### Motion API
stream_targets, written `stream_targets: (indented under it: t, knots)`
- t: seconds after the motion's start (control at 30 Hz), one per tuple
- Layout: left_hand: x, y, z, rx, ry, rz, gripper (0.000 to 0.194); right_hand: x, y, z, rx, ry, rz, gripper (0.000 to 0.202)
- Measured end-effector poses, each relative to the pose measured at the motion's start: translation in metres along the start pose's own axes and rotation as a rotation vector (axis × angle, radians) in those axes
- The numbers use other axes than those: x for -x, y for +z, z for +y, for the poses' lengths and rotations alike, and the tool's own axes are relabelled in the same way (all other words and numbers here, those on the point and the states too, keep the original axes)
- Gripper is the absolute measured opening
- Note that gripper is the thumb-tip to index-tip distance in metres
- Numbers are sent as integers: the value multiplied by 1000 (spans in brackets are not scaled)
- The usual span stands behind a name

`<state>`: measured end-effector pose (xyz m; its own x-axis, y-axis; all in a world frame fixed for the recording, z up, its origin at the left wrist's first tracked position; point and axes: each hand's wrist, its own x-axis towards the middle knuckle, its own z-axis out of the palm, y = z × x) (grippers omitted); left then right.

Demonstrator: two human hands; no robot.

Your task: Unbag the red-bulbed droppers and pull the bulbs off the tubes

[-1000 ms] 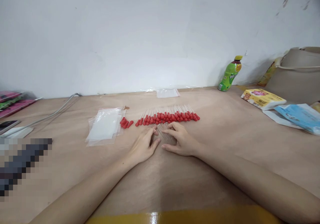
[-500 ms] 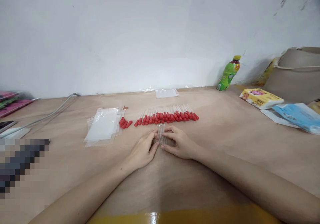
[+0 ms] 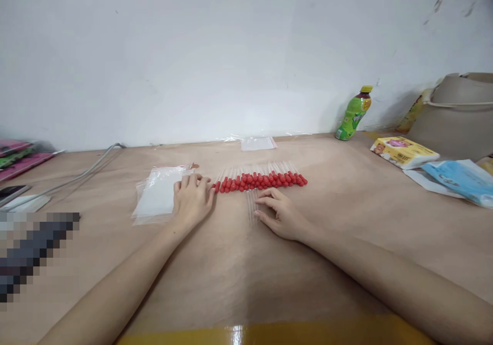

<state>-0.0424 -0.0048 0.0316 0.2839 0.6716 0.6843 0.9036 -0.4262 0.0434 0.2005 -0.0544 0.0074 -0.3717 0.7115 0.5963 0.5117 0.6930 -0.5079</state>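
Note:
Bent over the spot just right of the clear plastic bags (image 3: 156, 193), my left hand (image 3: 192, 198) has its thumb apart from its fingers. It covers the loose red rubber bulbs there; whether it touches them is hidden. My right hand (image 3: 283, 214) rests with thumb and forefinger apart at the right side of several thin clear tubes (image 3: 250, 206), which lie side by side on the table. Just beyond them stretches a row of droppers with red bulbs (image 3: 265, 179), their clear stems pointing to the wall.
A small stack of clear bags (image 3: 258, 144) lies by the wall. At the right are a green bottle (image 3: 354, 114), a yellow tissue pack (image 3: 404, 151), a blue packet (image 3: 458, 178) and a beige bin (image 3: 454, 119). A grey cable (image 3: 87, 173) and a phone (image 3: 13, 193) lie left.
My left hand has left the clear tubes and moved left and away from me, over the loose red bulbs. My right hand stays by the tubes, which lie slightly more spread.

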Motion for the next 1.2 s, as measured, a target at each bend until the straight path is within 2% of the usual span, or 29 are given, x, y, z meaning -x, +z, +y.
stream_targets:
  t: [0.1,0.2,0.4,0.47,0.57,0.63,0.73,0.8,0.97,1.2]
  knots:
    - [0,5,-14,-26,-6,-54,19,0,-1,0,7,-3,26,16]
    - [4,8,-16,-70,-42,-105,22,0,-3,0,12,-16,39,13]
    - [2,-2,-8,-109,-102,-39,22,4,-7,8,101,-53,138,15]
    - [2,-5,-1,-132,-57,4,17,4,-7,12,179,-90,211,23]
    - [5,-5,18,-116,101,16,13,4,-9,16,346,-176,267,39]
    - [10,-3,32,-58,221,-4,13,3,-11,16,442,-247,213,44]
    - [18,0,48,32,350,-7,12,2,-14,16,514,-315,79,42]
    - [21,0,53,61,372,1,12,2,-15,18,523,-319,34,36]
    - [21,-4,52,131,359,-30,12,2,-11,23,460,-326,41,22]
    - [21,6,54,253,425,-131,28,0,-9,22,389,-389,37,21]
